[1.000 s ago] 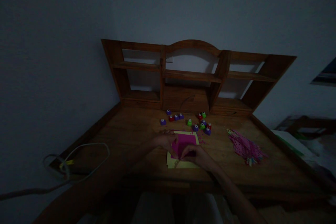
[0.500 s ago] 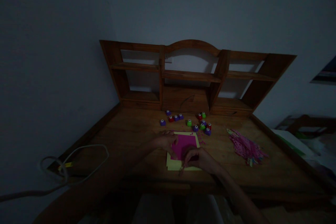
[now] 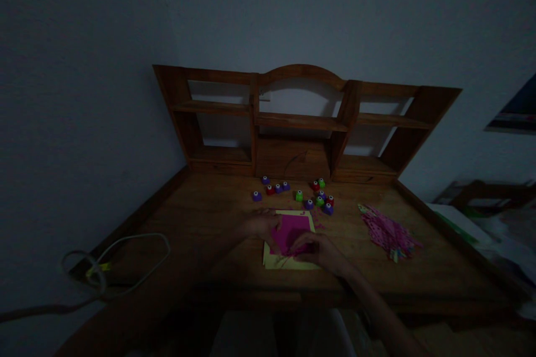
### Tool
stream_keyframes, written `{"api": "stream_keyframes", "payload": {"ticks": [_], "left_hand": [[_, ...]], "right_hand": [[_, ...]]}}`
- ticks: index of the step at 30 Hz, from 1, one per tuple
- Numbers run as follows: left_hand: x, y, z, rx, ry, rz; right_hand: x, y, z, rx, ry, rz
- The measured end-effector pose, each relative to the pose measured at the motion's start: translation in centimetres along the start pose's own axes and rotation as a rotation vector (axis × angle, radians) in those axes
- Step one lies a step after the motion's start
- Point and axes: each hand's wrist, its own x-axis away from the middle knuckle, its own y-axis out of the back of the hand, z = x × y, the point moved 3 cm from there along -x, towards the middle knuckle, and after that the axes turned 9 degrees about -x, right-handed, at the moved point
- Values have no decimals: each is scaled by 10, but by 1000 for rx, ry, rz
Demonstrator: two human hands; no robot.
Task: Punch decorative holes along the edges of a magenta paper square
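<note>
In the head view a pink sheet (image 3: 294, 227) lies on top of a larger yellow sheet (image 3: 293, 264) at the front of the desk. My left hand (image 3: 264, 228) rests over the left edge of the sheets, its fingers spread apart. Over the lower right of the pink sheet is my right hand (image 3: 319, 251), with thumb and fingers brought together. Something thin shows by those fingertips, too dark and blurred to name. Small pink scraps (image 3: 318, 217) are scattered beside the sheets' upper right corner.
Several small purple, red and green craft punches (image 3: 298, 196) stand behind the sheets. To the right lies a heap of pink punched strips (image 3: 387, 232). A wooden shelf unit (image 3: 301, 120) closes off the back. A pale cable (image 3: 144, 234) loops at the left.
My right hand's fingertips have moved up from the yellow sheet's lower part onto the pink sheet's lower edge. My left hand stays in place. The whole view has shifted slightly.
</note>
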Motion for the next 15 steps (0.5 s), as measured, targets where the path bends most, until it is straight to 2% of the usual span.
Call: {"api": "stream_keyframes", "payload": {"ticks": [6, 15], "left_hand": [[-3, -5, 3, 1, -10, -15], [2, 3, -2, 9, 6, 1]], "right_hand": [[0, 0, -6, -57, -35, -7], [7, 5, -17, -129, -131, 84]]}}
